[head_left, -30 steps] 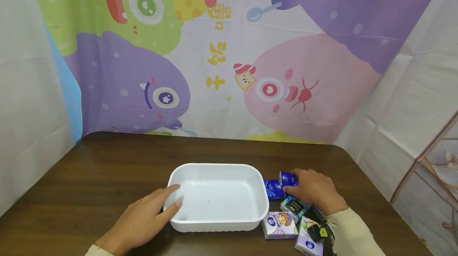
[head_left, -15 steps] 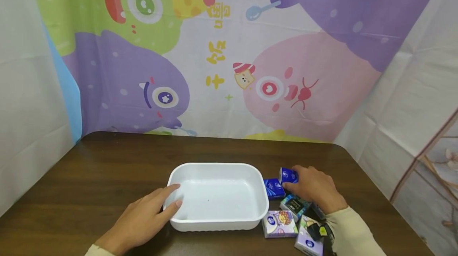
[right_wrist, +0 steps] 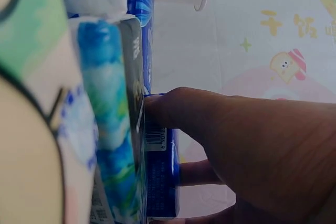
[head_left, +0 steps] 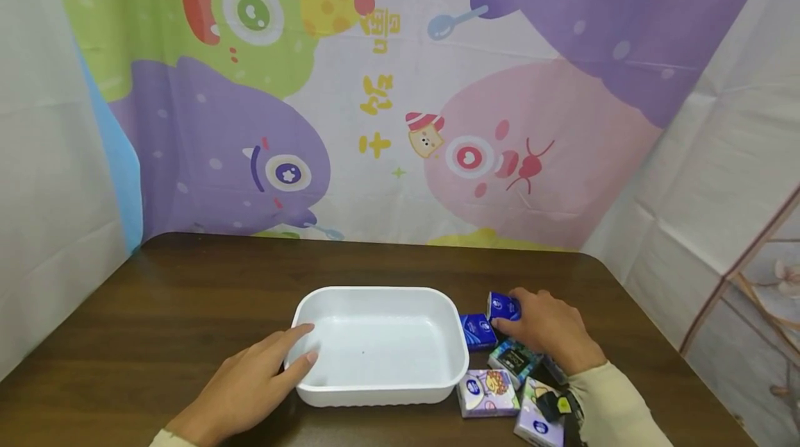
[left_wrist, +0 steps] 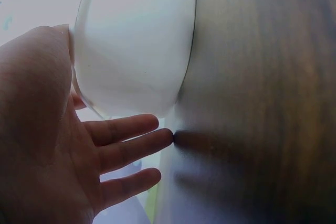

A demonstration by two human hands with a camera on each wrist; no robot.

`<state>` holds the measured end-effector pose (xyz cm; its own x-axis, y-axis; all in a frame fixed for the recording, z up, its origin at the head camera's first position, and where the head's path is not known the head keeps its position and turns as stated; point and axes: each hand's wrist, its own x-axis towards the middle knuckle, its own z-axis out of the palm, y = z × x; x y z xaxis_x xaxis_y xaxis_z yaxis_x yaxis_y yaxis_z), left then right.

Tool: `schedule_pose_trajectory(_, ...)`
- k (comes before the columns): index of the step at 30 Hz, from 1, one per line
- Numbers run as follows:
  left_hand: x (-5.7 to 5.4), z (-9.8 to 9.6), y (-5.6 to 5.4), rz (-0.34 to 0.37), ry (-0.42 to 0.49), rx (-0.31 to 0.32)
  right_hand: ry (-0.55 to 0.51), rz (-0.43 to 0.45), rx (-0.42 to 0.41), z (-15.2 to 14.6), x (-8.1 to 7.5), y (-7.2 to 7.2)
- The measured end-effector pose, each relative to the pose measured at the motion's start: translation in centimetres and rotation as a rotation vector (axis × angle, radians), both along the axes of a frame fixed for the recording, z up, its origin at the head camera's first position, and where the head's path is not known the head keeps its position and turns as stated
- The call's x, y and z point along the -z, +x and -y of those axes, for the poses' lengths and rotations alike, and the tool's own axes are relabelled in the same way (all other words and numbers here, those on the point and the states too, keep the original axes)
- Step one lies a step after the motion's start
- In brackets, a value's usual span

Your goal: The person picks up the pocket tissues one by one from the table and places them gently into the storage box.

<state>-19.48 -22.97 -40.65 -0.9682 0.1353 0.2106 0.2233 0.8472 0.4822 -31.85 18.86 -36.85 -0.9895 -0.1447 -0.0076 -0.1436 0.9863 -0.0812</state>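
My left hand (head_left: pixel 240 381) rests at the left rim of a white plastic basin (head_left: pixel 375 397), its thumb and index fingertip reaching over the edge. In the left wrist view its other fingers (left_wrist: pixel 134 150) extend straight beside the basin's outer wall. To the right of the basin, my right hand (head_left: pixel 553 332) pinches a dark blue tissue pack (head_left: pixel 503 306) between thumb and fingers. The right wrist view shows the thumb against this pack's end, near a barcode. Another blue tissue pack (head_left: pixel 478 332) lies between it and the basin.
Nearer me lie a black-and-teal tissue pack (head_left: pixel 514 361) and two purple cartoon-printed packs, one (head_left: pixel 487 393) beside the basin and one (head_left: pixel 539 416) by my sleeve. A dark item is partly hidden under my wrist. A cartoon curtain (head_left: pixel 381 204) hangs behind the wooden table (head_left: pixel 206 280).
My right hand and the blue tissue pack in it have shifted slightly up and away from me. The left hand and basin have stayed in place.
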Motion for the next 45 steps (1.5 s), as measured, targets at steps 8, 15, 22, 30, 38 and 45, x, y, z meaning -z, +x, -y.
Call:
schedule_pose_trajectory(8,-0.1,0.0,-0.2,-0.006,-0.003,0.000,-0.009,-0.017,0.013,-0.1,0.1,-0.1)
schedule_pose_trajectory(15,-0.1,-0.1,0.0,0.032,0.010,-0.008,-0.031,-0.059,0.016,0.0,0.2,-0.1)
schedule_pose_trajectory(22,0.1,0.0,-0.1,0.067,0.018,-0.016,-0.041,-0.075,0.019,0.4,-0.3,0.1)
schedule_pose_trajectory(30,0.0,-0.2,-0.2,0.061,0.017,-0.018,-0.060,-0.087,0.017,0.3,-0.6,0.3)
schedule_pose_trajectory(38,0.1,-0.3,-0.2,0.035,0.010,-0.017,-0.077,-0.103,-0.015,0.7,-1.2,0.7)
schedule_pose_trajectory(45,0.2,-0.3,0.0,0.027,0.001,-0.015,-0.081,-0.107,-0.016,1.0,-1.3,1.0)
